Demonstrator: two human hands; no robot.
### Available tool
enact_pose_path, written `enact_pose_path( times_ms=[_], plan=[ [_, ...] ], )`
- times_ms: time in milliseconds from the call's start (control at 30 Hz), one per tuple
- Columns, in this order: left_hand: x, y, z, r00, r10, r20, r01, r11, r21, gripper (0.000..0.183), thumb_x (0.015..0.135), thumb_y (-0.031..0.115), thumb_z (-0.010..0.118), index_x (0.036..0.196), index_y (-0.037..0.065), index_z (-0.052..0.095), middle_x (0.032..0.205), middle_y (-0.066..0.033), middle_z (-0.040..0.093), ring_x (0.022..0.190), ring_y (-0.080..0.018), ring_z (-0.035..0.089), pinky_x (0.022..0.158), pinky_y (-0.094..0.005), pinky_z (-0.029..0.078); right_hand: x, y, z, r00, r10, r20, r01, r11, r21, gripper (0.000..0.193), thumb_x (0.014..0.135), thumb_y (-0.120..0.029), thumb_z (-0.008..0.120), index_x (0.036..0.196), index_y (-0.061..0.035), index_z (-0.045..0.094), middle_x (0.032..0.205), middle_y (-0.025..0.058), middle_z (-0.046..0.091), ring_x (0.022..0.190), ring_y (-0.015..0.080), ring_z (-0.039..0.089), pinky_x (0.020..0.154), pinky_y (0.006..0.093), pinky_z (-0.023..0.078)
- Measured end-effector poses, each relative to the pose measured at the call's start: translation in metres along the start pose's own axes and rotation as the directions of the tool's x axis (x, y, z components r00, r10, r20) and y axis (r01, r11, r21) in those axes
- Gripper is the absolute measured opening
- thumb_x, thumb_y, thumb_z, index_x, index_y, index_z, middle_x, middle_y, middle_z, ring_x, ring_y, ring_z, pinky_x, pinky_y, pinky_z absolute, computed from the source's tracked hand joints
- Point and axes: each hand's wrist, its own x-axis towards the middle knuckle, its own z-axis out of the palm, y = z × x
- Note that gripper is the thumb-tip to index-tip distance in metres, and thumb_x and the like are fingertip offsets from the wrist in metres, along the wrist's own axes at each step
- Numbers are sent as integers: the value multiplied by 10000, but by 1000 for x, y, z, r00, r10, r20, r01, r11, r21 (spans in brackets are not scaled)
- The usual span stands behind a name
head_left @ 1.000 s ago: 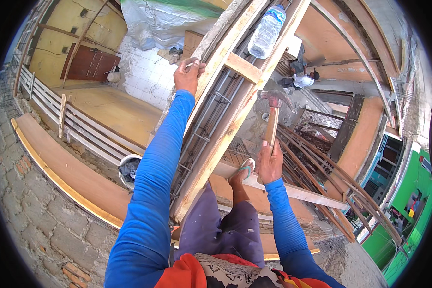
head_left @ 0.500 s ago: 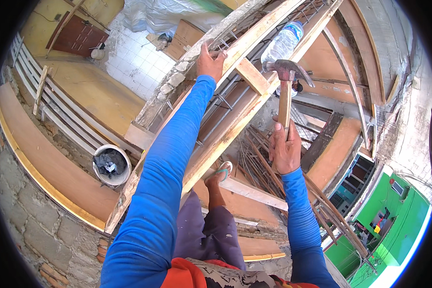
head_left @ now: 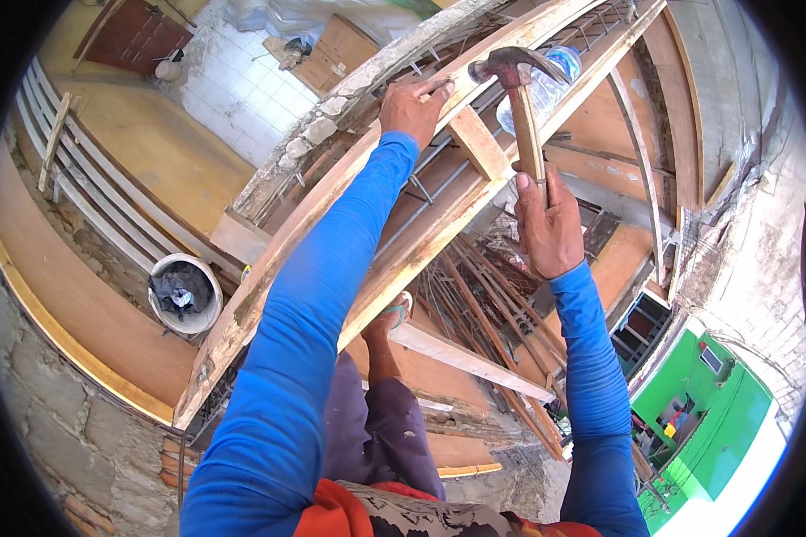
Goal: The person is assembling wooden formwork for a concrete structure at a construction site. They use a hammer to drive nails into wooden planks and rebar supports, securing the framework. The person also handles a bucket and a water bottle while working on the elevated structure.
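Observation:
My right hand (head_left: 549,225) is wrapped round the wooden handle of a claw hammer (head_left: 527,121). The hammer's metal head hangs over the upper wooden beam (head_left: 318,197), just right of my left fingertips. On that beam's top rests my left hand (head_left: 410,114), its fingers pinched together; whatever is between them is too small to make out. A short wooden crosspiece (head_left: 477,143) spans from this beam to the lower, parallel beam (head_left: 439,249). Steel rebar (head_left: 428,185) runs in the gap between the beams. Partly behind the hammer, a clear plastic bottle (head_left: 562,64) lies across the gap.
A white bucket (head_left: 213,315) holding dark material stands left of the beams. Rough concrete edging (head_left: 318,132) borders the upper beam. Below the lower beam lie long thin rods (head_left: 475,300) and a pale board (head_left: 470,360). My sandalled foot (head_left: 401,309) shows under the beam.
The hammer has moved up and left, from over the lower beam to over the upper one near my left hand. My left fingers have drawn together on the beam. The whole view has shifted slightly.

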Motion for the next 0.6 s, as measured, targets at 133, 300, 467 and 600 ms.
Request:
enact_pose_path(
  times_ms=[133, 300, 467, 600],
  plan=[
    [3, -2, 2, 970, -176, 168, 168, 984, 56, 360, 866, 457, 694, 1082, 180, 773, 1155, -189, 693, 1107, -340, 622, 953, -414, 497, 31, -19, -19, 993, 27, 115, 4, 966, -257, 458, 1013, -328, 539, 1237, 71, 532, 986, 315, 650, 911, 413, 658, 812, 438, 494],
    [0, 8, 1, 972, -164, 170, 145, 982, 121, 363, 854, 474, 698, 1079, 198, 773, 1128, -168, 701, 1064, -349, 633, 943, -426, 498, 64, -33, -31, 974, -134, 183, 202, 880, -431, 441, 1010, -326, 535, 1190, 77, 534, 903, 332, 648, 903, 502, 629, 809, 498, 487],
    [-3, -3, 7, 995, -16, 94, -4, 978, 208, 377, 862, 482, 685, 1080, 186, 770, 1130, -158, 696, 1077, -345, 617, 948, -438, 493, 92, -60, -33, 935, -133, 327, 311, 749, -584, 393, 1019, -305, 505, 1157, 62, 525, 873, 326, 644, 879, 511, 614, 794, 548, 478],
    [-1, -7, 8, 995, -29, 90, 10, 981, 196, 368, 873, 474, 672, 1075, 183, 771, 1154, -154, 686, 1085, -347, 612, 958, -441, 487, 103, -65, -34, 910, -176, 375, 392, 660, -641, 376, 1022, -304, 491, 1119, 57, 525, 849, 318, 642, 862, 506, 615, 793, 565, 478]
  ],
)
